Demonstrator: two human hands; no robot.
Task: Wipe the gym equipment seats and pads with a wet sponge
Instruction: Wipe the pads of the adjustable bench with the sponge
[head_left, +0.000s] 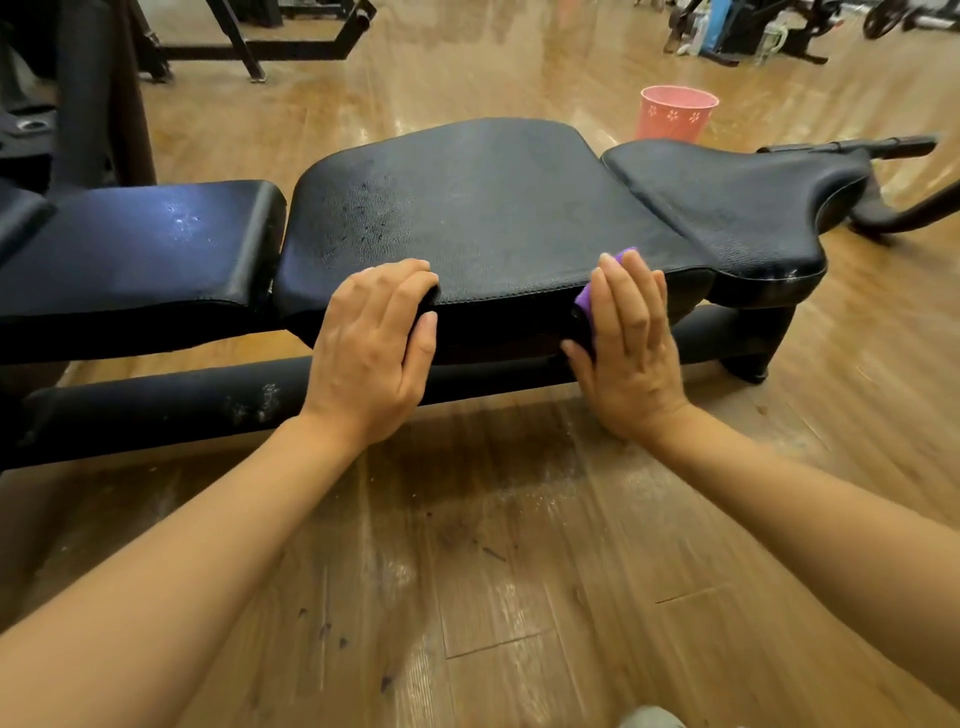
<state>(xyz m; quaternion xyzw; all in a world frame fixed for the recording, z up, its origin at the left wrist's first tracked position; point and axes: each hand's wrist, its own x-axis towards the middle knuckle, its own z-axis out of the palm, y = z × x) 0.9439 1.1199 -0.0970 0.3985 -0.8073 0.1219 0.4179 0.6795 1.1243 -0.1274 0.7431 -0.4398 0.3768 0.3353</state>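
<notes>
Over past the bench, a pink bucket (677, 115) with small flower marks stands on the wood floor (519, 597); from this angle its inside is hidden, so I cannot tell what it holds. Nearer, the black middle pad (483, 208) sits between a flat pad (135, 244) on the left and a narrower seat (737, 202) on the right. The left hand (371, 353) grips the middle pad's near edge, fingers curled over the top and thumb against the side. The right hand (631, 343) lies flat with straight fingers, pressing a purple sponge (584, 299) against that same near edge, further right. The sponge is mostly covered by the hand; only purple slivers peek out by the fingertips and beside the index finger.
</notes>
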